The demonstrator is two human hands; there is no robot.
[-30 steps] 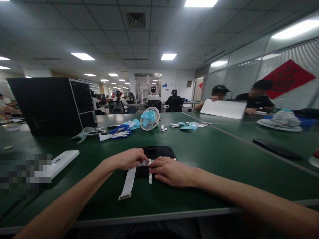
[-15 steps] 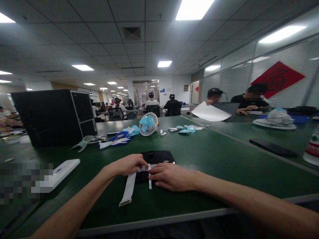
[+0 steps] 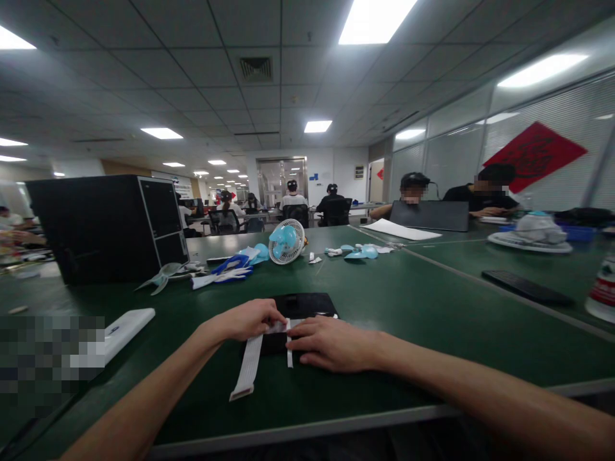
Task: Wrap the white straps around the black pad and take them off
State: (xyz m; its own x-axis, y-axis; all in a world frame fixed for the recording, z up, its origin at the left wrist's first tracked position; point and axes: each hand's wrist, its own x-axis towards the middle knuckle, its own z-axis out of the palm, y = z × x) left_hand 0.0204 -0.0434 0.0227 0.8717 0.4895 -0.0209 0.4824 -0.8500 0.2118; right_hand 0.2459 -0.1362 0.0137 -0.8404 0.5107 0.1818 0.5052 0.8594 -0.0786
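Observation:
A black flat panel [image 3: 311,303] lies before me on the green table. A wide white ribbon cable [image 3: 246,365] runs from it toward me, ending in a connector at the near end. My left hand [image 3: 255,318] is closed at the panel's left part, with curled fingers and the index fingertip down by a narrow white strip [image 3: 289,356]. What its fingers hold is hidden. My right hand [image 3: 331,342] lies flat over the panel's right part, fingers stretched out and fingertips touching the strip.
A white box-like device [image 3: 127,330] lies left, below a large black case [image 3: 96,230]. Blue-white gloves [image 3: 225,272], a small fan [image 3: 287,241] and blue fan blades [image 3: 362,251] lie behind the panel. Right are a black keyboard [image 3: 526,287] and a bottle [image 3: 603,291]; people sit beyond.
Across the table, a white sheet that was raised now lies flat, and the laptop behind it shows more. My two hands stay in nearly the same place.

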